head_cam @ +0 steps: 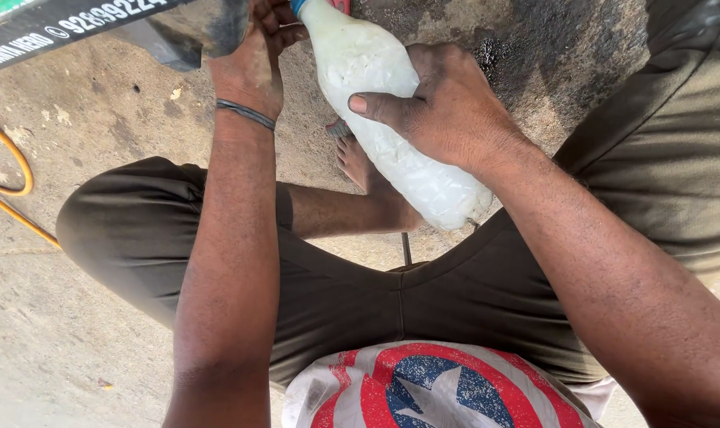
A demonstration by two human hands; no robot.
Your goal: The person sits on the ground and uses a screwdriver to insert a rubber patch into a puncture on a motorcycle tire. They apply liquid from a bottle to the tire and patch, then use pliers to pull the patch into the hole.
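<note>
A cloudy white plastic bottle [376,103] with a blue neck is tilted, its neck up at the frame's top edge and its base down near my knee. My right hand [447,107] wraps around the bottle's middle, thumb across the front. My left hand [253,59], with a dark band on the wrist, is closed at the bottle's neck by the top edge; what its fingers grip there is partly cut off. I am squatting, dark trousers and a bare foot [360,162] below the bottle.
Rough concrete ground [82,135] lies all around, with a dark oily patch at upper right. An orange hose [11,186] curves at the left edge. A green and black printed panel [51,28] and a grey metal part sit at top left.
</note>
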